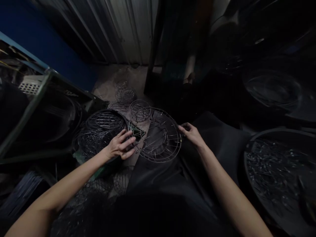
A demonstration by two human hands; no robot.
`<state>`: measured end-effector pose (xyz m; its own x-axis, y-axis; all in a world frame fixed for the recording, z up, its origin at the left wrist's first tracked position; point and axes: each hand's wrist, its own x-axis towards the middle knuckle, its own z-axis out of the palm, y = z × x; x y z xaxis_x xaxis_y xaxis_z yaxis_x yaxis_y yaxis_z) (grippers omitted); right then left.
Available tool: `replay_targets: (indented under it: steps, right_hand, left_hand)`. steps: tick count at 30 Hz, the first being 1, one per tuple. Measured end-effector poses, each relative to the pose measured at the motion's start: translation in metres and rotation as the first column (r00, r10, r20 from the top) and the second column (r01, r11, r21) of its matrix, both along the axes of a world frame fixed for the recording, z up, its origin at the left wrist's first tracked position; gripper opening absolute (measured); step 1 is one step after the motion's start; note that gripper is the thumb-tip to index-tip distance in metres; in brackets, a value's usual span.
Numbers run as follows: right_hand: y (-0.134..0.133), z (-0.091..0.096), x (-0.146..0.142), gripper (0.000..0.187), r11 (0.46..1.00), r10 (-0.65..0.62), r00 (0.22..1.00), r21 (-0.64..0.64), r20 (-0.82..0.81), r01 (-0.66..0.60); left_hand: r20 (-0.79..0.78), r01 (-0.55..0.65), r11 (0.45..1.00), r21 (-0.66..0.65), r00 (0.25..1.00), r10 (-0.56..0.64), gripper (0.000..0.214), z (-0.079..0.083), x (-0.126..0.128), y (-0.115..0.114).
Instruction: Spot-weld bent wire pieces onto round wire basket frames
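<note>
1 held wire frame between piled racks and basin

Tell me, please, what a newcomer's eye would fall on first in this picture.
Probably the round, ringed metal wire frame near the centre, between the bare left hand, its fingers spread, and the bare right hand at its rim. Next might come the round dark tub of small shiny pieces at right, then the large blue panel at upper left.

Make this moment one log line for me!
right hand: on rim of round wire frame | left hand: open, near its opposite side, contact unclear | picture's right: tub of small metal pieces
</note>
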<state>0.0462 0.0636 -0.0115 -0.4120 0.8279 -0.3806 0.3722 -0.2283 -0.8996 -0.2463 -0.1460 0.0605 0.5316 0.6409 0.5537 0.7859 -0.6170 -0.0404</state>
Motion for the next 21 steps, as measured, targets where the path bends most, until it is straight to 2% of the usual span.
replay_targets:
  steps: [2,5,6,8,9,11,13,15,17,19,21]
  right_hand:
    - [0.0,-0.003,-0.004,0.047,0.998,-0.007,1.0,-0.062,-0.031,0.005]
    - [0.001,-0.005,-0.005,0.044,0.978,-0.02,0.996,-0.211,-0.09,0.001]
    - [0.002,-0.005,-0.005,0.042,0.965,-0.016,0.994,-0.263,-0.106,-0.012]
    - [0.004,-0.005,-0.006,0.038,0.93,0.01,0.99,-0.364,-0.141,-0.061]
    - [0.005,-0.006,-0.007,0.036,0.908,0.023,0.987,-0.409,-0.162,-0.088]
    - [0.006,-0.007,-0.01,0.033,0.867,0.044,0.98,-0.479,-0.195,-0.134]
    - [0.007,-0.008,-0.013,0.03,0.833,0.056,0.973,-0.527,-0.224,-0.17]
    - [0.006,-0.009,-0.013,0.03,0.802,0.073,0.963,-0.559,-0.261,-0.212]
    - [0.005,-0.009,-0.013,0.034,0.77,0.104,0.947,-0.578,-0.305,-0.271]
    - [0.006,-0.01,-0.012,0.038,0.753,0.144,0.932,-0.575,-0.332,-0.32]
    - [0.009,-0.012,-0.012,0.04,0.746,0.185,0.923,-0.563,-0.339,-0.356]
  left_hand:
    - [-0.012,-0.076,0.989,-0.123,0.997,0.075,0.036,-0.012,-0.009,-0.013]
    - [-0.012,-0.169,0.924,-0.343,0.984,0.176,0.041,-0.018,-0.016,-0.035]
    - [0.027,-0.173,0.911,-0.375,0.98,0.198,0.043,-0.017,-0.013,-0.042]
    - [0.215,-0.174,0.9,-0.4,0.937,0.276,0.05,-0.011,-0.002,-0.051]
    - [0.343,-0.194,0.885,-0.423,0.87,0.355,0.053,-0.007,0.006,-0.052]
    - [0.548,-0.284,0.818,-0.501,0.628,0.553,0.057,-0.001,0.023,-0.051]
    - [0.615,-0.359,0.718,-0.597,0.37,0.696,0.059,0.003,0.035,-0.044]
    - [0.601,-0.343,0.628,-0.699,0.195,0.775,0.063,0.006,0.04,-0.036]
    - [0.557,-0.205,0.552,-0.808,0.04,0.83,0.069,0.007,0.037,-0.031]
    - [0.482,0.0,0.486,-0.874,-0.126,0.867,0.074,0.007,0.033,-0.029]
    - [0.407,0.186,0.458,-0.87,-0.257,0.877,0.077,0.007,0.03,-0.03]
